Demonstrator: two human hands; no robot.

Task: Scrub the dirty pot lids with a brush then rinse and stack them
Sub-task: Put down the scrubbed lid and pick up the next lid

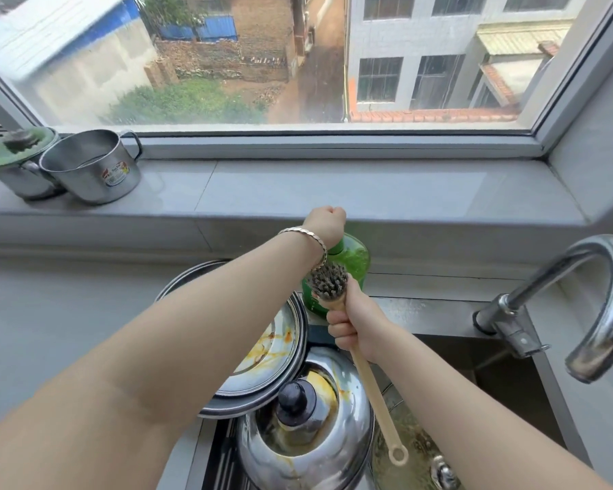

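My left hand (pixel 325 222) is closed over the top of a green soap bottle (pixel 353 258) that stands behind the sink; the bottle's top is hidden under the hand. My right hand (pixel 354 321) grips a beige long-handled brush (pixel 370 380), its dark bristle head (pixel 328 281) held up just under my left wrist, in front of the bottle. A flat steel lid (pixel 280 343) with orange stains lies on the counter edge, partly under my left arm. A domed steel lid with a black knob (pixel 308 424), streaked yellow, sits in front of it. A third lid (pixel 422 450) lies in the sink.
A curved steel faucet (pixel 581 313) rises at the right over the sink. Two steel cups (pixel 85 168) stand on the window sill at the far left, one holding a green scrubber (pixel 18 143). The window lies straight ahead.
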